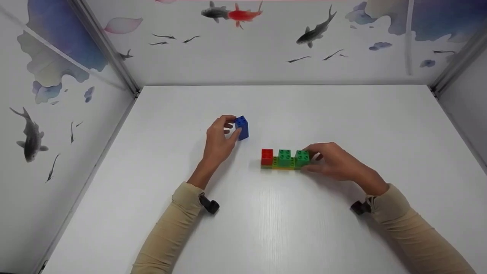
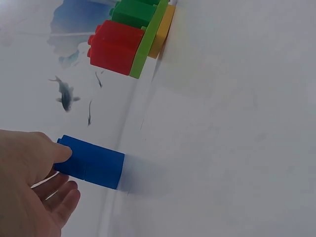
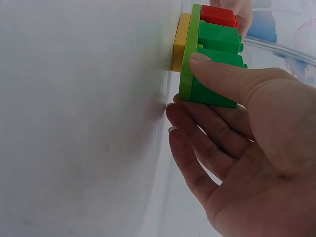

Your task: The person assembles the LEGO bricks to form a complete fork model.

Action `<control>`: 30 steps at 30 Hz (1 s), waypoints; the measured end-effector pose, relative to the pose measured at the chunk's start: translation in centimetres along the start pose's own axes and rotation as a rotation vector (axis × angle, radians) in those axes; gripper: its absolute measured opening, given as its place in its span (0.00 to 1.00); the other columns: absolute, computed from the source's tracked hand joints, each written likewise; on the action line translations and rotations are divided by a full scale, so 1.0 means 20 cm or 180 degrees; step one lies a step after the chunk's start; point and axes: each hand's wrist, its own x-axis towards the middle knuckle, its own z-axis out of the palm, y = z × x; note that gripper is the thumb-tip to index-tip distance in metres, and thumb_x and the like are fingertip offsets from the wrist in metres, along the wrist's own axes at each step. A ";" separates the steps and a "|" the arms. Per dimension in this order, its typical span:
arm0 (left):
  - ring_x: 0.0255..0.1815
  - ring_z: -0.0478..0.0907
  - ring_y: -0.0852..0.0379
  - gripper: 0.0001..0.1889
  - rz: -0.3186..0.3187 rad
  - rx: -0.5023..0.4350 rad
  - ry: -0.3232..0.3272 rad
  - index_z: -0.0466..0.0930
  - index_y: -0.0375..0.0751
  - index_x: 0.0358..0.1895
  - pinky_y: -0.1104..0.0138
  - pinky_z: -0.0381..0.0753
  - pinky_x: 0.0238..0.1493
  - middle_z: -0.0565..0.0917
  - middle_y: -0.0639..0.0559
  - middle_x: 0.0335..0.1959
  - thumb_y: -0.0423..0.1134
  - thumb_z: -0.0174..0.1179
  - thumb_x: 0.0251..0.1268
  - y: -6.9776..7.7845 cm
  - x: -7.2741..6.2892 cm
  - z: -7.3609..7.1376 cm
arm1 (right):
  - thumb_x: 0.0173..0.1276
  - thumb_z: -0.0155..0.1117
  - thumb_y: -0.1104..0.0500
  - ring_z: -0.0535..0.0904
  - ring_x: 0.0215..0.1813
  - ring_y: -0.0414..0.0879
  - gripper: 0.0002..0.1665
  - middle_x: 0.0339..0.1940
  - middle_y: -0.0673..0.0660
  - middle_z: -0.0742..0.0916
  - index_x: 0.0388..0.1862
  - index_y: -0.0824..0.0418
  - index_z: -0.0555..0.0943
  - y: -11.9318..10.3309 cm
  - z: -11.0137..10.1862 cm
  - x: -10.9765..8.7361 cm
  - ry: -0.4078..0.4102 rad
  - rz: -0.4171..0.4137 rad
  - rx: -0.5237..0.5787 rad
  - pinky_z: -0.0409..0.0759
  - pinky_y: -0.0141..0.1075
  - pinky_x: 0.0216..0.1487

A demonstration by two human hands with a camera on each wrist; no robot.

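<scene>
My left hand (image 1: 217,140) pinches a tall blue block (image 1: 244,132) between thumb and fingers. In the left wrist view a seam crosses this blue block (image 2: 94,163), like two toy bricks stacked. To its right, my right hand (image 1: 340,163) holds the right end of a joined row of bricks, thumb on the near side. A red brick (image 1: 267,156) tops the row's left end; a middle green brick (image 1: 284,157) and a right green brick (image 1: 302,158) follow. Beneath them runs a lime-green layer (image 3: 185,84), with a yellow-orange piece (image 3: 180,42) under it.
The white tabletop (image 1: 266,228) spreads around both hands. A back wall (image 1: 243,64) and a left wall (image 1: 61,152), printed with fish and leaves, border it. Each wrist carries a small black camera, one left (image 1: 210,205) and one right (image 1: 359,207).
</scene>
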 end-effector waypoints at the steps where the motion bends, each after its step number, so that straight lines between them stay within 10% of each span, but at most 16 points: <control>1: 0.64 0.85 0.51 0.22 0.0016 -0.0019 -0.0013 0.79 0.42 0.69 0.61 0.86 0.67 0.87 0.49 0.62 0.40 0.69 0.77 0.00 0.00 0.00 | 0.68 0.81 0.59 0.89 0.54 0.50 0.24 0.53 0.55 0.93 0.62 0.61 0.87 0.00 0.00 0.00 -0.0001 -0.0009 0.0004 0.90 0.49 0.57; 30: 0.69 0.84 0.55 0.23 -0.0028 -0.0392 -0.0567 0.79 0.43 0.72 0.60 0.81 0.74 0.86 0.51 0.68 0.38 0.68 0.78 0.09 -0.06 0.03 | 0.70 0.79 0.61 0.89 0.54 0.45 0.23 0.57 0.51 0.92 0.63 0.59 0.86 0.00 -0.02 0.00 0.0521 -0.0431 0.0288 0.91 0.46 0.55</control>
